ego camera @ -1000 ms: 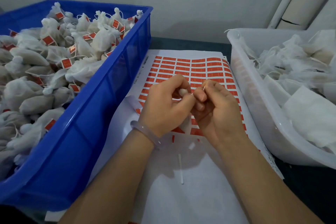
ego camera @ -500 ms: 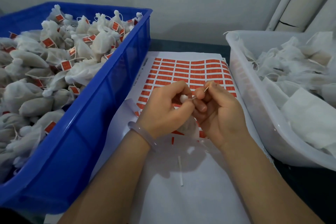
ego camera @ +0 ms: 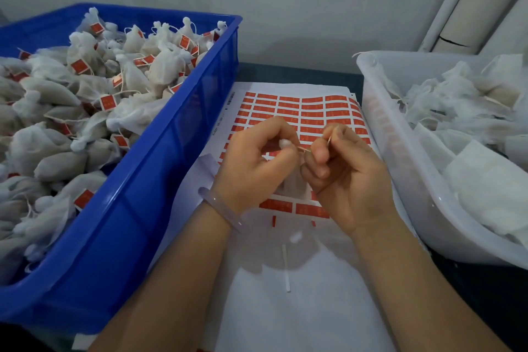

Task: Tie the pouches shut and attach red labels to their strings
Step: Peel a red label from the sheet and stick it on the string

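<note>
The pouch is held by its gathered neck in the grip of the left hand, so the mouth is kept closed. The string is pinched in the narrow grip of the right hand and drawn taut (a knot is probably being tightened). The red labels are kept just beyond both grips. Since the earlier frame, the grips have been drawn apart and more string is exposed.

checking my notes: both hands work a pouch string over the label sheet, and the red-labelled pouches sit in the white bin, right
Not quite: the head view shows the red-labelled pouches in the blue crate on the left, not the white bin.
</note>
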`<action>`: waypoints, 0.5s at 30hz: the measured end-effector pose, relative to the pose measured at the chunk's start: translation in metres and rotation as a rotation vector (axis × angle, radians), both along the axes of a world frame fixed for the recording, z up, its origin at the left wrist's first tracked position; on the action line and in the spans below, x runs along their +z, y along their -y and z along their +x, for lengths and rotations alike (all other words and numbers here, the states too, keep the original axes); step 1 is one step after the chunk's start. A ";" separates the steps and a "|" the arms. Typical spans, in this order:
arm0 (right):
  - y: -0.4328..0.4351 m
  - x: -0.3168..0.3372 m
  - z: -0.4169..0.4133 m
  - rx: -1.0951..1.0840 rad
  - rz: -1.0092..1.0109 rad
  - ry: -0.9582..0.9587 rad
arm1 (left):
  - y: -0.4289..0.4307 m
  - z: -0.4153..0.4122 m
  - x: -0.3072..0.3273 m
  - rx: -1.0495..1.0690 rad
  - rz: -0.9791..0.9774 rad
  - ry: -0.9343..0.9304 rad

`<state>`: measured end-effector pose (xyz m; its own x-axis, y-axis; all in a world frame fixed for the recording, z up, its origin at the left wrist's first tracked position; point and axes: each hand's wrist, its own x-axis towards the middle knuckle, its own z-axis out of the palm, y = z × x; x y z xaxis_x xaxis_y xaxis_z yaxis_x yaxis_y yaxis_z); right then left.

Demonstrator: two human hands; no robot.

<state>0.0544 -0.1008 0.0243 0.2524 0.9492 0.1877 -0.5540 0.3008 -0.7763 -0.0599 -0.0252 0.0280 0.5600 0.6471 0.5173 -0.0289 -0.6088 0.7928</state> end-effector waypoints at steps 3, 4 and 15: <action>-0.001 0.001 0.009 -0.223 -0.134 -0.015 | -0.006 -0.007 0.008 0.055 -0.250 0.228; -0.002 0.001 0.013 -0.293 -0.184 -0.052 | -0.011 -0.009 0.011 0.113 -0.346 0.328; -0.009 -0.017 -0.012 -0.252 -0.270 0.964 | -0.031 -0.013 0.012 0.326 -0.701 0.493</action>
<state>0.0423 -0.0922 0.0070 0.3054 0.9301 0.2042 0.3949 0.0714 -0.9160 -0.0732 0.0060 0.0400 0.1142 0.9903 0.0786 -0.3728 -0.0306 0.9274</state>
